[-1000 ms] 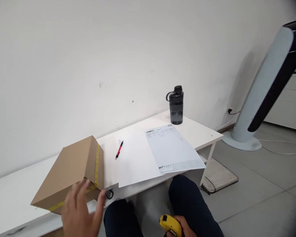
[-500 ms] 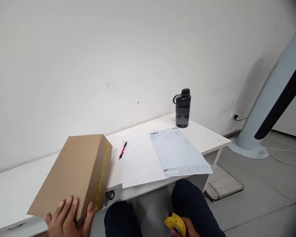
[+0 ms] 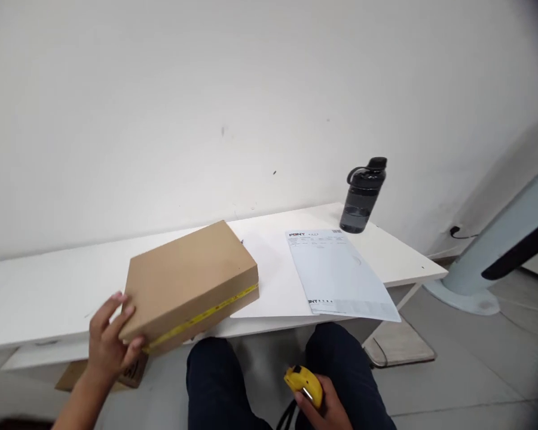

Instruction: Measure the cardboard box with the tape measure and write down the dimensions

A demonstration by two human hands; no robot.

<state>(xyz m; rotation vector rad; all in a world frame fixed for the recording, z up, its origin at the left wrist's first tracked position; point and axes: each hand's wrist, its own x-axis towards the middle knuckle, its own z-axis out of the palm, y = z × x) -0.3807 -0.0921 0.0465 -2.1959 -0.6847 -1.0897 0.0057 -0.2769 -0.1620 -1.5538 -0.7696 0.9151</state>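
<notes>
A flat brown cardboard box (image 3: pixel 188 275) lies on the white table (image 3: pixel 49 286), its near corner past the front edge. A yellow measuring tape blade (image 3: pixel 201 316) runs along its front side. My left hand (image 3: pixel 110 337) grips the box's near left corner, fingers on top and thumb below. My right hand (image 3: pixel 327 406) rests over my right thigh, closed on a yellow tape measure case (image 3: pixel 302 382).
White paper sheets (image 3: pixel 336 272) lie right of the box, one overhanging the table's front edge. A dark water bottle (image 3: pixel 363 197) stands at the back right. A tilted white and black appliance (image 3: pixel 502 245) stands on the floor at right. Another cardboard piece (image 3: pixel 78 376) sits below the table.
The box has swung round and moved right, now covering the red pen. My left hand shifted from its near edge to its left corner. The right hand rose slightly with the tape measure.
</notes>
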